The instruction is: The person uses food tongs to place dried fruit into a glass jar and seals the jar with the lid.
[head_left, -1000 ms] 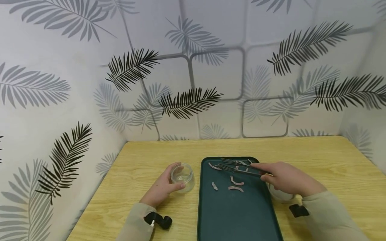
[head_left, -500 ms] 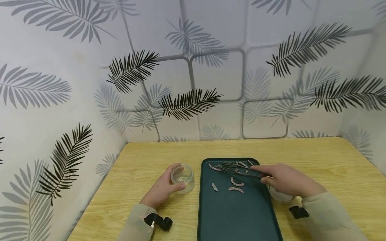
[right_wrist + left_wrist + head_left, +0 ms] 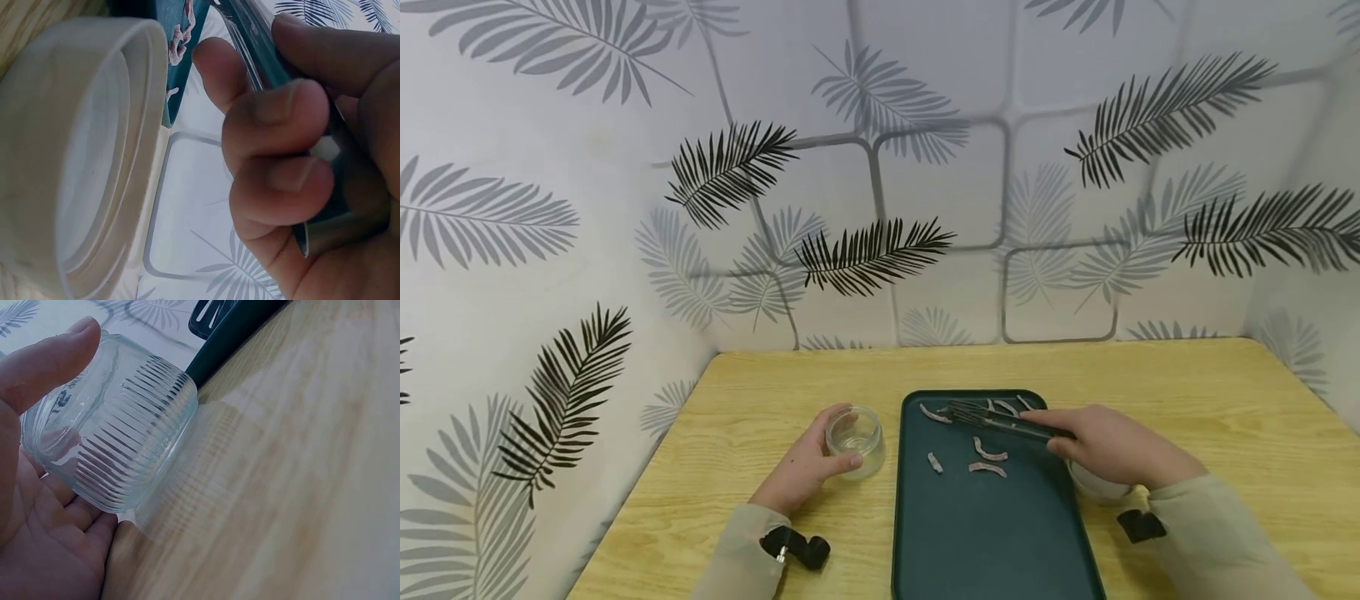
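Note:
My left hand [image 3: 808, 462] holds a clear glass jar [image 3: 868, 458] around its side on the table left of the tray; its ribbed wall [image 3: 134, 434] shows in the left wrist view. My right hand [image 3: 1105, 446] grips metal tongs [image 3: 1000, 422], with curled fingers around the handle [image 3: 331, 187] in the right wrist view. The tongs reach leftward over the far part of a dark green tray [image 3: 985, 542], arms close together, their slotted tips at a pale pinkish strip [image 3: 934, 414]. Several similar strips lie on the tray, including a curved strip [image 3: 988, 451] and a short piece [image 3: 935, 463].
A round white piece with a ridged inner rim [image 3: 134, 156] sits on the table right of the tray, partly under my right hand. The wooden table [image 3: 820, 375] meets a leaf-patterned wall [image 3: 925, 317] behind. Black camera mounts [image 3: 797, 548] sit on both wrists.
The tongs' arms, spread apart a second ago, have come together, with their tips near the strip at the tray's far left. My left hand and the jar have stayed in place.

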`<state>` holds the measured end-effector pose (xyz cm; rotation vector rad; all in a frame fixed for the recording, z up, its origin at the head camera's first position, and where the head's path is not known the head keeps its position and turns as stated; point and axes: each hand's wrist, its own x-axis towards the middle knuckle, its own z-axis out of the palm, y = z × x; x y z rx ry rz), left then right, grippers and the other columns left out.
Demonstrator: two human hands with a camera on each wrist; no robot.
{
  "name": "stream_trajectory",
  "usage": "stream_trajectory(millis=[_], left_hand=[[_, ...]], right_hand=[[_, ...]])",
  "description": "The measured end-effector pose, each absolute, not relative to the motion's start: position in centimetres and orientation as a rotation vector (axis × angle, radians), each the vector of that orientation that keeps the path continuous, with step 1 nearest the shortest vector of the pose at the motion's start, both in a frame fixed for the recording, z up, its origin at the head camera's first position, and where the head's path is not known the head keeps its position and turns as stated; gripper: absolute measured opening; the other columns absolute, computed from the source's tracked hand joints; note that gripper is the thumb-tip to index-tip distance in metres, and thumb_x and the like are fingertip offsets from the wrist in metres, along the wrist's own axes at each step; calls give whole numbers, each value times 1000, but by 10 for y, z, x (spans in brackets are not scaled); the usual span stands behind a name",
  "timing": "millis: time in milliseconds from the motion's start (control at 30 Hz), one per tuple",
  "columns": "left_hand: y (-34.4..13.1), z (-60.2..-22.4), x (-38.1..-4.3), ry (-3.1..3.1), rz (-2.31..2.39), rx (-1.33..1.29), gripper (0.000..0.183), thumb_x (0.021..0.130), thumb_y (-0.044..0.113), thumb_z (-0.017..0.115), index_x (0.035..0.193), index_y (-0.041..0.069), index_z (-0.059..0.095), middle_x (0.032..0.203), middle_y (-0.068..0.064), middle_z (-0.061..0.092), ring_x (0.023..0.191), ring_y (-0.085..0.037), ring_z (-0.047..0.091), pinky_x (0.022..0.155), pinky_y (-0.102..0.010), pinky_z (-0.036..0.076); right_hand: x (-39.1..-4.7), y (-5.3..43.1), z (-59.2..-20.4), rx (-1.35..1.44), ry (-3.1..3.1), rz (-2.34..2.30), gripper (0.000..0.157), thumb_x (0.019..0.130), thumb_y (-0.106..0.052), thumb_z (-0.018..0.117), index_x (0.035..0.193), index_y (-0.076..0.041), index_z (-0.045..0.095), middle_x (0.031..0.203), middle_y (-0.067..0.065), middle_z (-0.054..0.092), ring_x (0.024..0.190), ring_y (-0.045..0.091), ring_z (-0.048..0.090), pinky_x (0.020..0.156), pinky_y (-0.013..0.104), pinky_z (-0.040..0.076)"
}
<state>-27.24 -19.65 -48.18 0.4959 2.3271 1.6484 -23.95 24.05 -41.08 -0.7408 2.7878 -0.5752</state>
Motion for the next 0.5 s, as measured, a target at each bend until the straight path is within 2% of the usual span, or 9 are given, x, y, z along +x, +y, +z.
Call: stream_trajectory(millis=[133,333,433,500], left_hand=[[-195,-482,-272,2302,1670,497,88,90,33,79,160,20,28,158,-6,38,141,-27,40,108,-48,36],[-195,-481,-271,2288,1696,497,85,91,26,79,159,18,28,159,-10,37,142,-29,38,110,-49,34],[-194,-480,-271,2295,1694,498,85,91,24,79,159,18,29,158,-10,38,142,-28,40,109,-49,34],[-194,-479,-271,2300,1689,499,84,91,23,79,159,18,30,158,-10,38,141,-28,41,109,-48,35]], right_hand=[[-240,241,-412,-750,2789,-581,49,104,-24,59,152,-23,50,80,-14,63,72,3,58,75,41,48],[-239,240,-410,-771,2808,-573,48,103,-24,60,150,-23,52,85,-14,65,73,2,57,75,41,49],[-238,239,-409,-763,2813,-571,48,103,-24,60,151,-24,52,82,-13,64,71,2,56,74,40,48],[-238,239,-409,-762,2814,-579,49,104,-24,59,152,-24,50,74,-12,60,67,3,55,72,39,46]])
